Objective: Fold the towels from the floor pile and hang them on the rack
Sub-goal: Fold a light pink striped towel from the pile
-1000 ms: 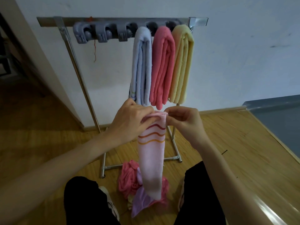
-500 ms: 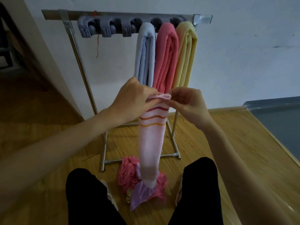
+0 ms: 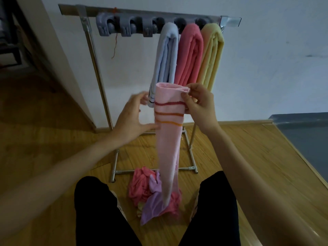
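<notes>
Pinching pink striped towel (image 3: 168, 139) top, right hand (image 3: 199, 103), left hand (image 3: 132, 119) spread beside.

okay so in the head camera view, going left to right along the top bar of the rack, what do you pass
Three empty grey clips → pale blue towel → coral pink towel → yellow towel. All three towels hang folded, side by side, at the right end of the rack.

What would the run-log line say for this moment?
phase: folding | right hand: pinches top of striped pink towel | left hand: open beside it | rack: three towels hung | floor pile: remains
</notes>
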The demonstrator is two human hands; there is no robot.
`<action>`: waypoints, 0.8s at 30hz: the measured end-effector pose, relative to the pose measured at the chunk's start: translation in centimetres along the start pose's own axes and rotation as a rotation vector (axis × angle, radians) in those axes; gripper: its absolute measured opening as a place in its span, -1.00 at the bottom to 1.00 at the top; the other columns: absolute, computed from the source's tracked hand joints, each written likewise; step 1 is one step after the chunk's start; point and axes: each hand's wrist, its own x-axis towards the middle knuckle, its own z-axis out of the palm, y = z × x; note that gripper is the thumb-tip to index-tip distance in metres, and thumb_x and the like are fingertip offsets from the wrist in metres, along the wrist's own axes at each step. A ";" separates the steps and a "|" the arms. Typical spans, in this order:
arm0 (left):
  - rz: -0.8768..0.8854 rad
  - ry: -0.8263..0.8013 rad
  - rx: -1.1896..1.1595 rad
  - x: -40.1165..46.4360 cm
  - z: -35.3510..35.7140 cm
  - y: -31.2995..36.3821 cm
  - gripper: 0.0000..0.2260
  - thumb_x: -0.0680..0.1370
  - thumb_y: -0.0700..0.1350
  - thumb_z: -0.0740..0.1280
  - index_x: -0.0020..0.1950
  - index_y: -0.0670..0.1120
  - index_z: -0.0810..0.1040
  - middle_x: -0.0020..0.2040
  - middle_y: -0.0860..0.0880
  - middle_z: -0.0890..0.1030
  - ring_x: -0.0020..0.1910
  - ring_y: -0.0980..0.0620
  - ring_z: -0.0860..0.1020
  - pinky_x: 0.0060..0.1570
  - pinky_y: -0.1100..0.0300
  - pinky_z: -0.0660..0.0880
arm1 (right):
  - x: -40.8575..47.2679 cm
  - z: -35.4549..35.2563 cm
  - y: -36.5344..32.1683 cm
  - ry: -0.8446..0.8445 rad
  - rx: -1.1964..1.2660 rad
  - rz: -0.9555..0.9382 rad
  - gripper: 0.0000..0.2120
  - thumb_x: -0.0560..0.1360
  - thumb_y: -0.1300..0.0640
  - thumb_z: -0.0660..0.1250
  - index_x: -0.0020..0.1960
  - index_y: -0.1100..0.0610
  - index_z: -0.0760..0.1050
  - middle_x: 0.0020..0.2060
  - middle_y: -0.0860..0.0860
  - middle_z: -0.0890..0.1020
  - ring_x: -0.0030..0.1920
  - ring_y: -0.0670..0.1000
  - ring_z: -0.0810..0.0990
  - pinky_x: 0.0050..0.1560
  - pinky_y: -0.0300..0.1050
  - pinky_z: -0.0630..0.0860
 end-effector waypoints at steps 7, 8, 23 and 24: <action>-0.423 -0.425 -0.411 -3.4 6.7 -6.3 -0.56 0.27 -0.24 0.59 0.08 0.02 0.60 -0.03 0.03 0.67 0.06 -0.02 0.62 0.06 0.09 0.58 | -0.1 0.2 -1.7 0.045 0.177 0.184 -0.94 0.56 0.27 0.28 0.02 0.24 0.48 -0.28 0.04 0.57 -0.28 0.05 0.57 -0.26 0.09 0.62; -0.432 -0.473 -0.402 -3.7 7.5 -6.6 -0.62 0.30 -0.24 0.57 0.08 -0.04 0.62 -0.03 0.04 0.68 0.02 0.05 0.64 0.01 0.20 0.58 | -0.1 0.1 -1.9 0.050 0.195 0.196 -0.93 0.56 0.27 0.28 0.03 0.25 0.49 -0.31 0.06 0.55 -0.29 0.09 0.53 -0.24 0.18 0.58; -0.701 -0.472 -0.504 -5.6 10.1 -7.6 -0.56 0.21 0.23 0.55 -0.22 -0.10 0.57 -0.26 0.04 0.60 -0.24 0.08 0.53 -0.28 0.27 0.40 | -1.0 -4.8 4.2 0.880 0.555 0.620 -0.82 0.51 0.41 0.14 0.06 0.38 0.45 -0.26 0.13 0.54 -0.28 0.01 0.57 -0.44 -0.26 0.54; -0.677 -0.468 -0.527 -5.1 9.3 -7.1 -0.61 0.25 0.19 0.54 -0.21 -0.10 0.60 -0.27 0.04 0.62 -0.23 0.09 0.54 -0.27 0.27 0.43 | -1.7 -5.0 5.6 0.884 0.507 0.683 -0.88 0.50 0.41 0.16 -0.02 0.37 0.45 -0.24 0.14 0.55 -0.26 0.01 0.57 -0.44 -0.25 0.54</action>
